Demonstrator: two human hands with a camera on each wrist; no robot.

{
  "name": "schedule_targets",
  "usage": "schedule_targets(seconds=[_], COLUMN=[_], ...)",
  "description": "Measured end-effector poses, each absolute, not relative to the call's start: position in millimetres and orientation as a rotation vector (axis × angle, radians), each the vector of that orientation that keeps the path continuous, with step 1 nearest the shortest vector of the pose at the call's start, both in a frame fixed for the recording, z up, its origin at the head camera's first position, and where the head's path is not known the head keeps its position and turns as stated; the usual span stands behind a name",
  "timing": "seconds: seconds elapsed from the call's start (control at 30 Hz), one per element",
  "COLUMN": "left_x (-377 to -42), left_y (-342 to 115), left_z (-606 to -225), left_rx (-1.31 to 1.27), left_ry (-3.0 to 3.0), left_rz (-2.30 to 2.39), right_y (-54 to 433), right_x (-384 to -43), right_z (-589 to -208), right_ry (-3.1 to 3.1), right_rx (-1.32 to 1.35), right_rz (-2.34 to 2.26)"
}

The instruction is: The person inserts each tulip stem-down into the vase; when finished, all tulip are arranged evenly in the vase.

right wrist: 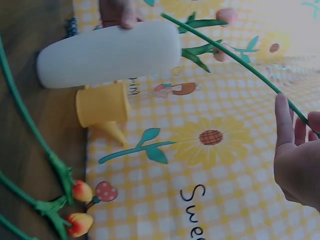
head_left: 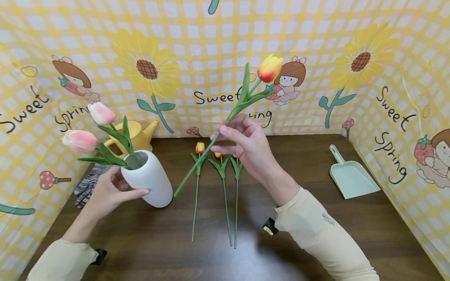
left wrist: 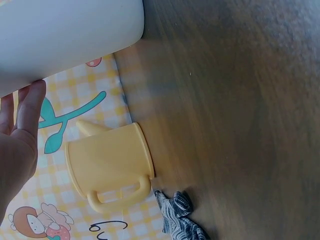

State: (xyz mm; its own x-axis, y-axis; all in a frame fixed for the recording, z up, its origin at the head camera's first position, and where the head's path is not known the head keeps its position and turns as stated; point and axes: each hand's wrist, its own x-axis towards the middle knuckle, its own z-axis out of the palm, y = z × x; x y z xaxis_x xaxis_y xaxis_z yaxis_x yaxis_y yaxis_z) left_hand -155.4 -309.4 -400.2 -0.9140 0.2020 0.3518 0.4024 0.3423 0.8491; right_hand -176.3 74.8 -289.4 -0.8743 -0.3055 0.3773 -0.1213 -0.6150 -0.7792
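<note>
My left hand [head_left: 105,195] grips a white vase [head_left: 149,179] round its upper side, thumb across the front. The vase leans to the left, and two pink-and-white tulips [head_left: 81,141] stick out of its mouth. Between thumb and fingers, my right hand [head_left: 253,150] pinches the green stem of a yellow-and-red tulip [head_left: 270,68]. Its bloom points up to the right, while the bare stem end hangs lower left, just right of the vase in the head view. From the right wrist, the stem [right wrist: 225,55] passes near the vase mouth [right wrist: 175,45].
Several yellow-and-red tulips [head_left: 197,187] lie on the dark wooden table [head_left: 161,249]. Behind the vase stands a yellow watering can [head_left: 135,134], with striped gloves [head_left: 86,185] beside it. A pale green dustpan [head_left: 351,177] lies at right. Checked yellow cloth [head_left: 218,50] walls the table.
</note>
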Motion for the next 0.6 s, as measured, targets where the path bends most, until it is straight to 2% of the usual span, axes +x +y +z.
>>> schedule_targets(seconds=[0.6], left_x=[-156], left_y=[-309], left_z=[-400], left_rx=[-0.582], left_ry=[-2.386], left_rz=[-1.656], right_y=[28], right_x=[-183], right_z=[-272], right_ry=[1.196], right_rx=[-0.973], right_rz=[-2.797])
